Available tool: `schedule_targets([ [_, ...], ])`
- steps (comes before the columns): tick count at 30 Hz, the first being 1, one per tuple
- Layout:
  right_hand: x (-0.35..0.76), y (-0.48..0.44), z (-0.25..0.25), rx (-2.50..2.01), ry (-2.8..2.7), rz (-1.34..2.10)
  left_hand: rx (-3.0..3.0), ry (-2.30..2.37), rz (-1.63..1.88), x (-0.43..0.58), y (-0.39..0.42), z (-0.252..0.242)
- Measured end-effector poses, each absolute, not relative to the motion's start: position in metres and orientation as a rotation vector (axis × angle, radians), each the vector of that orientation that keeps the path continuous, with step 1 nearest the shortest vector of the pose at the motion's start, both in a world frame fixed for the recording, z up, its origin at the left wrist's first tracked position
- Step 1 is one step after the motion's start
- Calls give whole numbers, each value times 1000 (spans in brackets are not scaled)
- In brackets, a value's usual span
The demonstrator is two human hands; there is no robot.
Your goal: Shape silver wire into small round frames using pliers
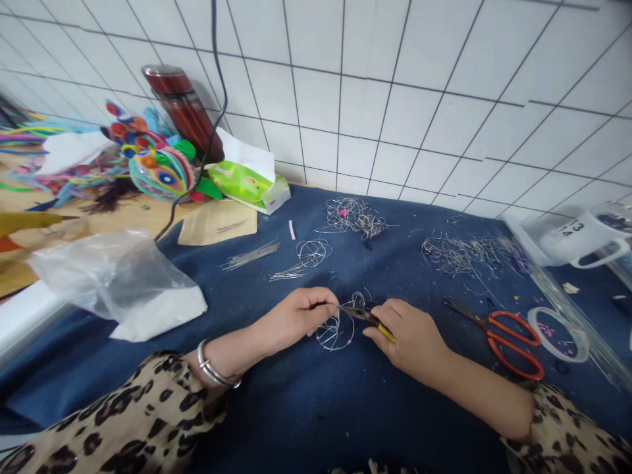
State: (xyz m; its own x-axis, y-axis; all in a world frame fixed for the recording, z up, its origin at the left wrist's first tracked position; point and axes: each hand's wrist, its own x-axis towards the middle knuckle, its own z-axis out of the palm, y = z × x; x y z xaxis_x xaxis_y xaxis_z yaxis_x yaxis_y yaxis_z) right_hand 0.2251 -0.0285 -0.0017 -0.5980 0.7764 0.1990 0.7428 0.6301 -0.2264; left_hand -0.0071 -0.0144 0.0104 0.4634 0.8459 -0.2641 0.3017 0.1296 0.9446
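my 2 hands were near each other over the blue cloth (296, 415), in the middle. my left arm slanted in from the lower left, with a silver bangle (212, 368) around the wrist and a spotted sleeve (158, 408) below it. my left hand (306, 313) pointed to the right, and its thumb and pointer finger were pinched together on the round wire shape (353, 334). that wire shape was just above the cloth or on it, i cannot tell which, between my hands, with tiny pink beads on its rim.

my right arm slanted in from the lower right. my right hand (407, 332) had its back up and its fingers bent, wrapped tight around the yellow handles of the pliers (387, 331). the nose of the pliers pointed left, right by my left fingertips. i cannot tell if its tips bit the wire.

the scissors (494, 322) with orange handles lay to the right of my right hand, near the round white dish (582, 345) of pink beads.
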Motion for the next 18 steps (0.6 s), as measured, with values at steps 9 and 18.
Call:
schedule_targets([
  [9,228,-25,2,-1224,-2624,189,1459,1059,543,-7,-14,12],
  [18,228,-22,9,-1186,-2702,208,1602,1078,557,-6,-14,16],
])
